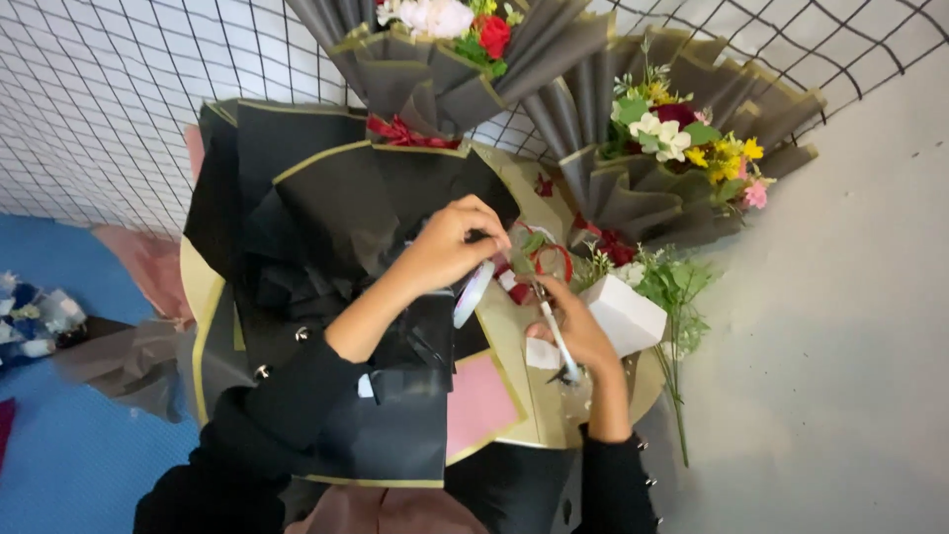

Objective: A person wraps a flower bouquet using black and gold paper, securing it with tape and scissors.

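- Scissors, pale-handled (560, 346), clasped in right hand (578, 331), nearest the body, just right of the black gold-edged wrapping paper (326, 208).
- Roll of white tape (474, 294), light and slippery-looking; left hand (450, 242) pinches it shut at the rim, over the paper's right edge.
- Finished black-wrapped bouquets (682, 148) beyond the paper; crisp folds look easily crushed.

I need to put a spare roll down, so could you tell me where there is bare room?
Bare grey floor right of the green stems; blue floor lower left. Crowded between the left hand and right hand.
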